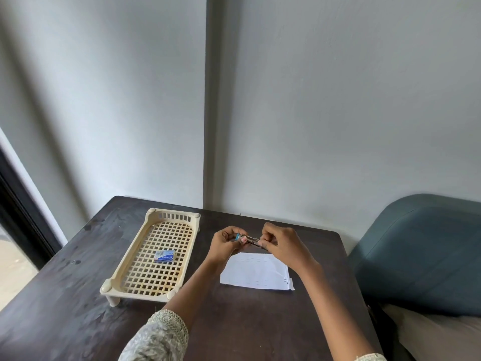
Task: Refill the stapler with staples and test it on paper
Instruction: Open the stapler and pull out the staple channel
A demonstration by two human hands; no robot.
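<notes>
A small stapler (250, 240) with a blue end and a metal body is held in the air above the dark table (78, 295), between both hands. My left hand (226, 245) grips its blue end. My right hand (282, 246) pinches the metal end with its fingertips. Whether the stapler's magazine is open is too small to tell. Just below the hands lies a folded white paper (256, 272) with rows of small marks. A small blue staple box (164, 256) lies closed in the cream lattice tray (135, 252), left of the hands.
The cream plastic tray stands on short legs at the table's left half. A grey wall runs right behind the table. A teal cushioned chair (426, 256) stands close at the right. A dark window frame (23, 212) is at the far left.
</notes>
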